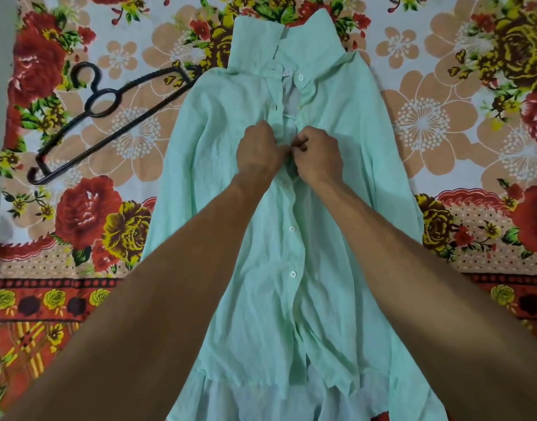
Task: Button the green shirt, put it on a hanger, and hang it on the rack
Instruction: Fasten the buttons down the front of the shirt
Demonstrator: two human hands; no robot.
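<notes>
on floral bedsheet (428,123), both hands pinch crinkled green shirt (230,123) placket

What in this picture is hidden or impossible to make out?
Head view:
- The button or hole being worked: covered by the left hand and right hand.
- One end of the black hanger: under the green shirt.
- The shirt's lowest part: cut off by the bottom edge.
- The rack: nowhere in frame.

Your left hand (258,150) and right hand (317,153) pinch the front placket of the green shirt (230,123), spread collar-up on a floral bedsheet (428,126); a black hanger (106,117) lies just beside its shoulder, upper buttons undone.
</notes>
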